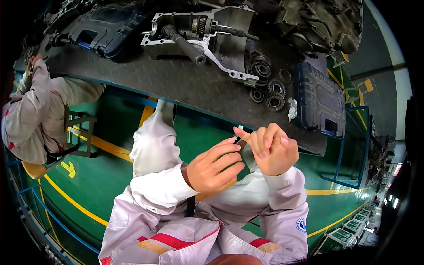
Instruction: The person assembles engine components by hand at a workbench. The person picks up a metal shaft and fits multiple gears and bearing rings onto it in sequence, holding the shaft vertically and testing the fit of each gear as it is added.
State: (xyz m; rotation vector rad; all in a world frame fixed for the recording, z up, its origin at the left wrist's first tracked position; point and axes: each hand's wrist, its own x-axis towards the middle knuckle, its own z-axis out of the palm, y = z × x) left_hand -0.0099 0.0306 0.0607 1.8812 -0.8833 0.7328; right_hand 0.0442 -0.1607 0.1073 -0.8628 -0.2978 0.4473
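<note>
My left hand [216, 167] and my right hand [274, 149] are raised over my lap, just in front of the bench edge, fingertips almost meeting. Between them shows a small dark piece [238, 140], too small to name; the left thumb and forefinger pinch at it. My right hand has its fingers curled, one digit reaching towards the left fingertips; whatever it grips is hidden. Beyond the hands, on the bench, lie several loose gears and rings [269, 86]. An opened gearbox housing [212, 37] with a splined shaft [187, 47] lying across it stands farther back.
The dark metal bench [132, 73] also carries a blue-black tool case [320, 99] at right, another case [106, 31] at left, a crumpled white wrapper [292, 109] and a large casting [324, 26]. Another person [35, 106] sits at far left on a stool [79, 132].
</note>
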